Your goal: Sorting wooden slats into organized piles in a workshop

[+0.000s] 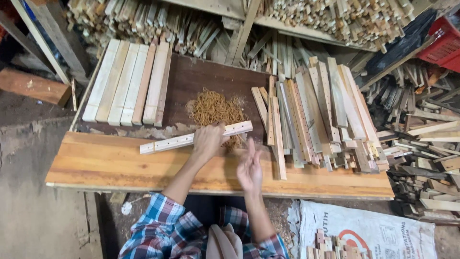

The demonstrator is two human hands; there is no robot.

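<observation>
At the centre of the frame the left hand is closing its grip around a pale wooden slat with small drilled holes, holding it near its middle so it lies nearly level across the worktop, one end pointing to the left of the frame and the other toward the pile of rubber bands just behind it. The right hand is hovering just below and to the right of the slat, fingers straight and loosely spread, its grip open and holding nothing that I can make out.

The step in hand looks like picking out and steadying a single slat for banding or stacking. To the right a heap of similar drilled slats is lying fanned out; in the upper left a neat row of plain wooden blocks is resting side by side. The next move would probably call for the free hand to reach up to the bands or right to the heap.
</observation>
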